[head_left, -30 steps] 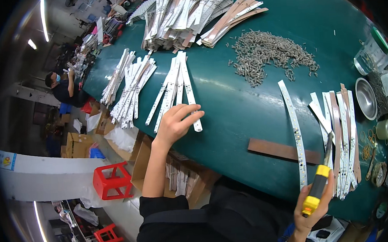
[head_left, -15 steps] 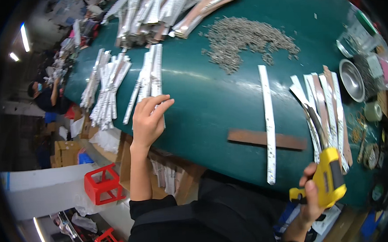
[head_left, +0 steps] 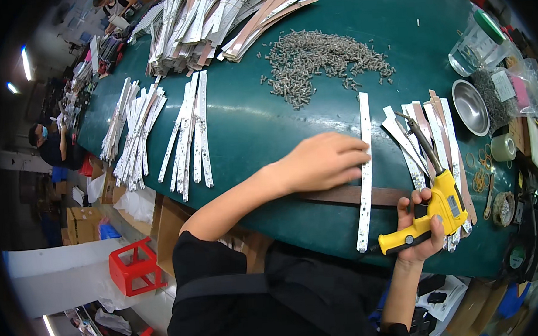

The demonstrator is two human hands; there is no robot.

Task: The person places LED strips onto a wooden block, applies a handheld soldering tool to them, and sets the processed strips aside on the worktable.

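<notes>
A: Long white LED strip (head_left: 363,163) on the green table (head_left: 248,120): where is it from the left hand (head_left: 323,161)?
B: Under its fingertips; the flat, unclenched hand presses it onto a brown wooden slat (head_left: 343,196) crossing beneath.
A: And the right hand (head_left: 421,227)?
B: Clenched around a yellow electric screwdriver (head_left: 434,203), just right of the strip. A heap of small grey screws (head_left: 321,59) lies beyond the left hand.

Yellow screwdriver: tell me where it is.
In the head view, the yellow screwdriver sits in the right hand at the table's near edge, beside the white strip.
</notes>
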